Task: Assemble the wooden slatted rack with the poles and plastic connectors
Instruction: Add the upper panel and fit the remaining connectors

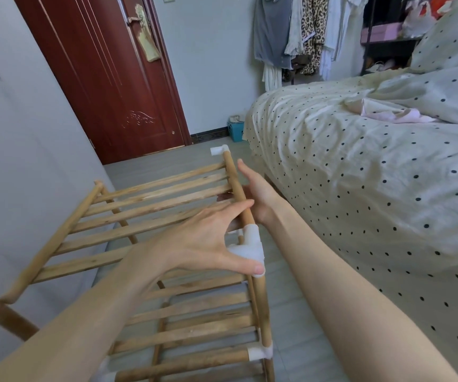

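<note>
The wooden slatted rack [150,205] stands on the floor between the wall and the bed, its upper shelf tilted. The shelf's right pole [234,183] carries a white plastic connector [219,150] at its far end. A second connector [251,245] sits at its near end and a third [261,352] lower down. My left hand [203,238] hovers flat over the slats with fingers spread. Its fingertips touch the right pole and its thumb lies by the second connector. My right hand [258,197] holds the pole from the bed side, with fingertips showing under the slats.
A bed [360,175] with a dotted cover crowds the rack's right side. A grey wall [15,147] is close on the left. A dark red door [112,78] stands ahead, with a blue bin [235,130] by the bed's corner and hanging clothes [299,34] behind.
</note>
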Action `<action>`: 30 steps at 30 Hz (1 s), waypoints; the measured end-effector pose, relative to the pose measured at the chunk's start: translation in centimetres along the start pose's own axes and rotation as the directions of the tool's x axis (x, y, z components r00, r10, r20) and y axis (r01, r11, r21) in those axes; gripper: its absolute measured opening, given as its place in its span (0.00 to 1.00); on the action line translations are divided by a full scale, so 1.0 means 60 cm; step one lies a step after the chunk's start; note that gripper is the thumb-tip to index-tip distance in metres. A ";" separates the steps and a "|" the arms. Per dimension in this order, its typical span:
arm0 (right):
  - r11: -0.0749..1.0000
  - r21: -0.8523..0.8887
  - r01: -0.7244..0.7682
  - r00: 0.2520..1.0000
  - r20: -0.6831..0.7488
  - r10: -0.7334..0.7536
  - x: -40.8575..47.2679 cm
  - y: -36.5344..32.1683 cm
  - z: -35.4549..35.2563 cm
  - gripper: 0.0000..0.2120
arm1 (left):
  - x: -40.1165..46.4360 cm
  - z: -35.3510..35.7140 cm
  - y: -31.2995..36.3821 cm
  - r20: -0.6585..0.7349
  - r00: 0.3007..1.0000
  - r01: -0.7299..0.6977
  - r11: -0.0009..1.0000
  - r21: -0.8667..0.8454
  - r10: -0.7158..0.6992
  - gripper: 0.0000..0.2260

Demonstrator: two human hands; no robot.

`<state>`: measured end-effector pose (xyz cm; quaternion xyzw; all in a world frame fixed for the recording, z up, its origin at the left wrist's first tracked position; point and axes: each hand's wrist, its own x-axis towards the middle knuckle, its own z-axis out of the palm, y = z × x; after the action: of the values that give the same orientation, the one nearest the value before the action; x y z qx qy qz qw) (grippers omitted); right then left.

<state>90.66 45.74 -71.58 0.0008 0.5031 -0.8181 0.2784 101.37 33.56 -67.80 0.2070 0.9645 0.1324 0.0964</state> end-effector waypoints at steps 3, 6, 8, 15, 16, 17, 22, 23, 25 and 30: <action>0.991 -0.125 0.038 0.996 -0.079 -0.048 0.018 -0.010 0.017 0.12 | -0.005 -0.002 0.003 0.013 1.000 -0.014 0.999 -0.029 0.014 0.50; 0.997 -0.054 0.047 0.995 -0.089 -0.052 0.033 -0.008 0.033 0.04 | -0.009 -0.007 0.002 0.041 0.999 0.011 1.000 0.000 -0.011 0.48; 0.995 0.030 0.099 0.990 -0.104 -0.096 0.039 0.000 0.040 0.03 | -0.014 -0.008 0.001 0.078 0.997 0.029 0.999 -0.043 -0.025 0.49; 0.962 0.108 0.251 0.947 -0.232 -0.221 0.020 0.038 0.070 0.05 | -0.068 -0.009 -0.019 0.072 0.996 0.059 0.987 -0.152 -0.048 0.51; 0.955 0.120 0.272 0.937 -0.259 -0.235 0.014 0.043 0.079 0.04 | -0.081 -0.010 -0.023 0.055 0.997 0.054 0.987 -0.153 -0.046 0.50; 0.946 0.125 0.299 0.924 -0.287 -0.254 0.006 0.050 0.087 0.06 | -0.096 -0.011 -0.028 0.039 0.998 0.052 0.987 -0.149 -0.046 0.48; 0.928 0.084 0.363 0.858 -0.418 -0.298 -0.017 0.084 0.116 0.14 | -0.168 0.014 -0.068 -0.086 0.991 0.083 0.966 -0.245 -0.107 0.41; 0.929 0.076 0.363 0.853 -0.428 -0.298 -0.020 0.091 0.117 0.14 | -0.180 0.024 -0.075 -0.136 0.985 0.070 0.961 -0.268 -0.110 0.39; 0.935 0.130 0.331 0.877 -0.408 -0.254 -0.026 0.091 0.112 0.15 | -0.198 0.045 -0.083 -0.275 0.955 -0.005 0.923 -0.385 -0.109 0.33; 0.849 0.490 0.198 0.960 -0.270 -0.068 -0.025 0.057 0.097 0.21 | -0.182 0.075 -0.059 -0.639 0.589 -0.253 0.637 -0.728 -0.495 0.12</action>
<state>95.11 40.46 -71.08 0.1399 0.2966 -0.9332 0.1469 110.90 26.77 -71.69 -0.0107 0.7624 0.5933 -0.2582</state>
